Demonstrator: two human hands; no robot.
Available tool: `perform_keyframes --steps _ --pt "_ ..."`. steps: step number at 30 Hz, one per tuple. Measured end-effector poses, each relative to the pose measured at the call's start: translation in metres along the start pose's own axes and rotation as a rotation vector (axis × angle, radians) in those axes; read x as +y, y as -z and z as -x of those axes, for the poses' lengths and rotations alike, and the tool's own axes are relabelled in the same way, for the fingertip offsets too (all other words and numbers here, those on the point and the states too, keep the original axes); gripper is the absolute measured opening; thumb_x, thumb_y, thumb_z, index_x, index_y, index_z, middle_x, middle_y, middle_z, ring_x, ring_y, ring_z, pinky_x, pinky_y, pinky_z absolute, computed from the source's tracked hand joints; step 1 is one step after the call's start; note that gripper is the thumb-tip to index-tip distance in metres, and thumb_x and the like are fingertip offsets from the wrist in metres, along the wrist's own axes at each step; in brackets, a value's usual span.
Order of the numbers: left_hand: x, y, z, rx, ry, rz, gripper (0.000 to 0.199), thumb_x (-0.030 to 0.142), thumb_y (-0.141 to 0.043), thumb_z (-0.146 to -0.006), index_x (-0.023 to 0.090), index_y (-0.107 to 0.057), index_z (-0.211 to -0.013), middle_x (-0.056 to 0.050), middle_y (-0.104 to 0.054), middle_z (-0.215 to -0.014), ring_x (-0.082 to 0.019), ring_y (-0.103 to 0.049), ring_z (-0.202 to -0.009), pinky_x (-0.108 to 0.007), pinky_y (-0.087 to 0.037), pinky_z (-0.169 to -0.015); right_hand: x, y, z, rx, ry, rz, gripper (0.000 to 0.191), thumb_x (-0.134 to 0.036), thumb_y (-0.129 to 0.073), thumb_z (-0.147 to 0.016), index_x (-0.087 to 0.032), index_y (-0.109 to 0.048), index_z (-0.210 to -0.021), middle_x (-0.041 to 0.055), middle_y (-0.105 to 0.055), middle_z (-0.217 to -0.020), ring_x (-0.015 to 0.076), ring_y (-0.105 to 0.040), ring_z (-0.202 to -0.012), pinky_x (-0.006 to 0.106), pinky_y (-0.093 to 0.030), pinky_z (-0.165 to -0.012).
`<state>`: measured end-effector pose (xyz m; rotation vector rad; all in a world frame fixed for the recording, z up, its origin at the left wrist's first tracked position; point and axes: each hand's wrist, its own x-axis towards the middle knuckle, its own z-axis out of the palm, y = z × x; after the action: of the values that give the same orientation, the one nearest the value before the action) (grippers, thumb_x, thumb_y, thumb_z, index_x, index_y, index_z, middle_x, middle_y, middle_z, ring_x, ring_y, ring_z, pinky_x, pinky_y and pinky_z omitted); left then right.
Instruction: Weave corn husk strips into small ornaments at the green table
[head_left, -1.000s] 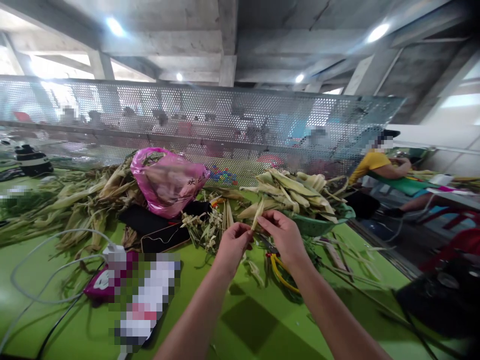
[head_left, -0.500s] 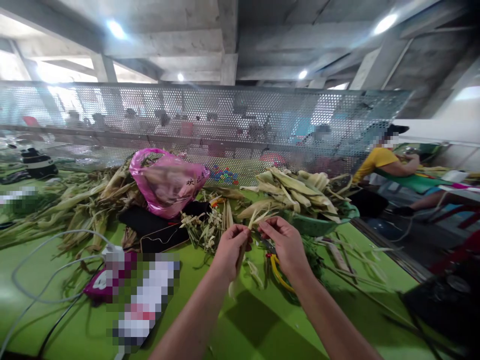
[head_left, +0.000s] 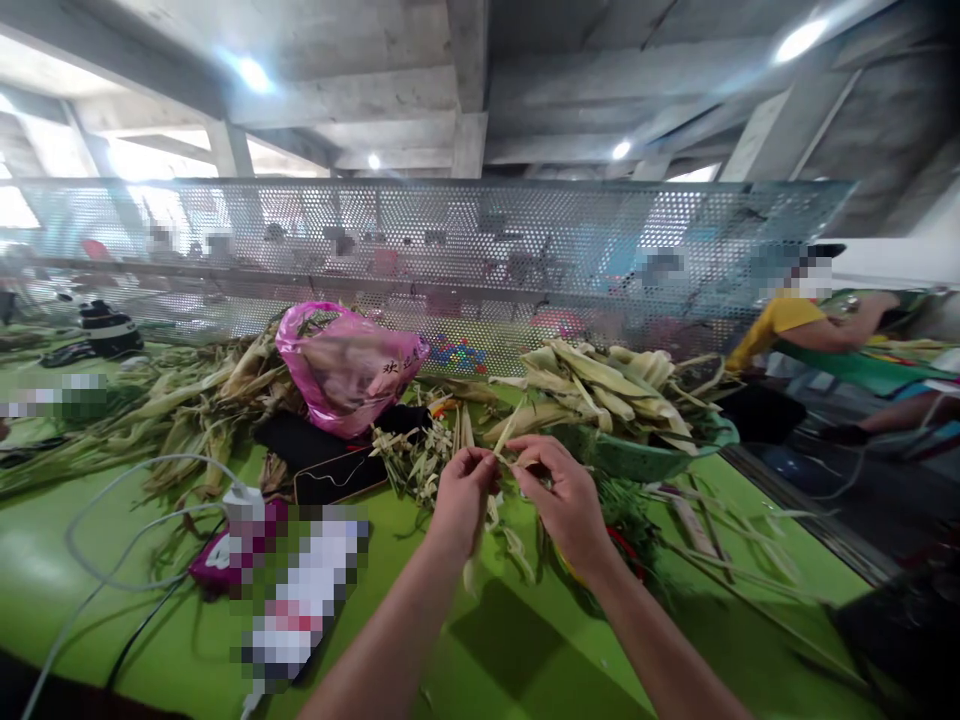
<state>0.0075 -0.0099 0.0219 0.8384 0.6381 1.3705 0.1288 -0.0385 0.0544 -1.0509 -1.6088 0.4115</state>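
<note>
Pinched between thumb and fingertips of my left hand [head_left: 465, 490] is a pale corn husk strip [head_left: 508, 430], its free ends pointing up and away. A further length of husk [head_left: 471, 575] hangs below that hand. My right hand [head_left: 562, 500] faces it closely, its fingers closed at the strip's lower part; the exact contact is too small to make out. Beneath my hands, loose husk scraps [head_left: 519, 555] lie on the green table [head_left: 360, 650]. Beside my right hand, red and yellow handles [head_left: 624, 548] show partly, mostly covered by the hand.
A green basin [head_left: 660, 460] heaped with dry husks [head_left: 600, 385] stands right of centre. Left are a pink plastic bag [head_left: 349, 370], a husk pile [head_left: 202, 410], a phone [head_left: 341, 475] and a power strip [head_left: 236, 550] with cables. A person in yellow [head_left: 795, 320] sits far right.
The view has turned slightly left, so things appear shifted right. My right hand has moved a little, covering more of the coloured handles. My left hand keeps its pinch on the strip.
</note>
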Motion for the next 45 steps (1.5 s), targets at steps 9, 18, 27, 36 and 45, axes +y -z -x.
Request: perform_keyframes --steps 9,18,27,36,45 --pt "0.0 -0.005 0.005 -0.042 -0.154 -0.309 0.018 0.033 -0.062 -0.077 0.015 -0.056 -0.079 0.001 -0.053 -0.066 -0.009 -0.044 -0.06 -0.022 -0.036 -0.057 0.004 0.002 -0.003 0.1 -0.315 -0.467 0.029 -0.032 -0.072 -0.07 -0.021 -0.058 -0.093 0.0014 -0.065 -0.073 0.0188 -0.062 -0.07 0.034 -0.05 -0.072" --pt "0.001 -0.004 0.007 -0.049 -0.32 -0.582 0.009 0.026 -0.055 -0.08 0.017 -0.058 -0.079 0.0 -0.056 -0.07 -0.011 -0.047 -0.063 -0.023 -0.036 -0.059 0.012 0.001 -0.003 0.119 -0.339 -0.345 0.035 -0.041 -0.074 -0.069 -0.018 -0.064 -0.093 0.0045 -0.066 -0.077 0.0177 -0.06 -0.067 0.033 -0.05 -0.069" --pt "-0.002 -0.004 0.009 -0.065 -0.433 -0.694 0.009 0.018 -0.055 -0.079 0.019 -0.063 -0.079 -0.003 -0.062 -0.075 -0.015 -0.052 -0.069 -0.025 -0.038 -0.068 0.017 0.004 -0.004 0.108 -0.388 -0.318 0.032 -0.042 -0.075 -0.067 -0.018 -0.064 -0.083 0.0026 -0.063 -0.075 0.0156 -0.055 -0.065 0.029 -0.046 -0.062" --pt "-0.004 0.001 0.007 -0.03 -0.424 -0.747 0.009 0.02 -0.054 -0.08 0.018 -0.063 -0.082 -0.004 -0.063 -0.078 -0.015 -0.053 -0.071 -0.024 -0.038 -0.068 0.012 0.005 -0.003 -0.017 -0.197 -0.152 0.014 -0.035 -0.067 -0.075 -0.021 -0.063 -0.075 -0.0002 -0.058 -0.069 0.0163 -0.053 -0.066 0.028 -0.043 -0.063" --pt "-0.001 0.001 0.004 -0.138 -0.226 -0.403 0.013 0.025 -0.062 -0.073 0.015 -0.064 -0.082 -0.001 -0.057 -0.07 -0.011 -0.046 -0.062 -0.022 -0.037 -0.06 0.002 0.006 0.001 -0.111 0.015 0.119 0.005 -0.027 -0.061 -0.081 -0.023 -0.065 -0.08 0.003 -0.062 -0.081 0.0193 -0.058 -0.076 0.03 -0.045 -0.071"
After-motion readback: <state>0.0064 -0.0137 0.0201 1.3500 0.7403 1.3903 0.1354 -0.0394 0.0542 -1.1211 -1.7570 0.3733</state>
